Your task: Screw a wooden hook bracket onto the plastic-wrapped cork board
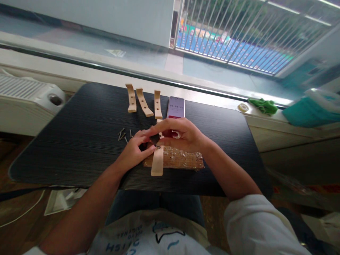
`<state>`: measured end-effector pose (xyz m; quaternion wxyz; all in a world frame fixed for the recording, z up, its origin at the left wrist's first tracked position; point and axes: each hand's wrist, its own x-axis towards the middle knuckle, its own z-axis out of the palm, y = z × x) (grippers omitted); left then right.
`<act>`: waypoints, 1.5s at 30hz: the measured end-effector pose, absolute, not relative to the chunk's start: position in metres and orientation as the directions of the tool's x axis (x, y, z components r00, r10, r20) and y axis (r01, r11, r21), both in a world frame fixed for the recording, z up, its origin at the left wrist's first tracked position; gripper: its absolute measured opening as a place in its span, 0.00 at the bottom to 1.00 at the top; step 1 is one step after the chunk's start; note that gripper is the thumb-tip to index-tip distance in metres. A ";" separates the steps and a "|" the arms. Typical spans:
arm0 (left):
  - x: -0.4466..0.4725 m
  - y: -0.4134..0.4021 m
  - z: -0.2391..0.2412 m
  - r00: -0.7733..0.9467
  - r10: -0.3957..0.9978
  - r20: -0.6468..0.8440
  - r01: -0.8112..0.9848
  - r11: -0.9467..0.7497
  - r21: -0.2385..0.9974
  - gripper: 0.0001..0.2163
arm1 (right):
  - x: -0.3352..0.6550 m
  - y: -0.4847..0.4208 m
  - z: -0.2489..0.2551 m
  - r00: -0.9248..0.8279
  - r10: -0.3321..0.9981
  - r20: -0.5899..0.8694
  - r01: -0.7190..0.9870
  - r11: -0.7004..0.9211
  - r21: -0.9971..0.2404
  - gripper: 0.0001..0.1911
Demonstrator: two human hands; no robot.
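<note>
A pale wooden strip (pixel 157 165) lies across a brown block wrapped in clear plastic (pixel 183 158), with its near end overhanging the block. My right hand (pixel 183 134) curves over the strip, thumb and fingers pinched on a small dark piece (pixel 154 140) whose kind I cannot make out. Close against the strip's left side is my left hand (pixel 136 148), its thumb and fingers drawn together at a small metal bit (pixel 158 147) on the strip. What the left fingers grip is mostly hidden.
Several screws (pixel 122 134) lie left of my hands. Three curved wooden pieces with holes (pixel 143 102) are at the table's back, beside a phone (pixel 176 106) showing a timer. A green cloth (pixel 262 105) and tape roll (pixel 243 107) sit on the windowsill.
</note>
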<state>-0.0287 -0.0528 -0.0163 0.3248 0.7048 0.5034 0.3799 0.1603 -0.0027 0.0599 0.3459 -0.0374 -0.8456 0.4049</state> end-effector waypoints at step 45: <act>-0.028 -0.054 -0.012 0.209 0.966 0.151 0.459 -0.233 0.857 0.09 | 0.152 -0.007 0.053 -0.599 0.476 0.644 -0.174 0.707 -0.685 0.13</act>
